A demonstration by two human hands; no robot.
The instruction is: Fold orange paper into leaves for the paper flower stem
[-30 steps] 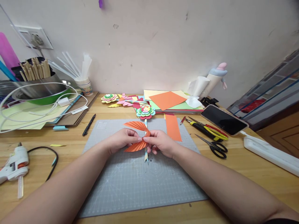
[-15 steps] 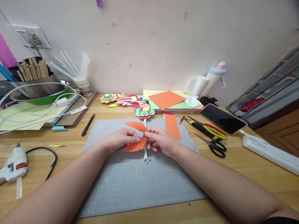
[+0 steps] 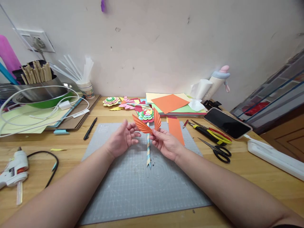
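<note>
My right hand (image 3: 165, 143) pinches a pleated orange paper piece (image 3: 142, 126) at its narrow middle. Its two fanned halves spread upward like leaves. Just left of it, my left hand (image 3: 123, 139) is open, palm inward, with fingers apart from the paper. Behind and below the pleated piece lies a paper flower (image 3: 145, 115) with layered green, blue and red petals. Its stem (image 3: 148, 150), wrapped in blue and cream stripes, runs down the grey cutting mat (image 3: 123, 190). Part of the flower is hidden by the orange paper.
An orange strip (image 3: 175, 129) lies on the mat's right side, with scissors (image 3: 217, 149), pliers (image 3: 213, 134) and a phone (image 3: 226, 123) beyond. To the left are a pen (image 3: 90, 128) and glue gun (image 3: 16, 169). Another paper flower (image 3: 111, 101) and a paper stack (image 3: 169, 103) stand behind.
The pleated orange paper has turned so its halves point upward instead of left, and it has risen slightly. My left hand has let go of it and opened.
</note>
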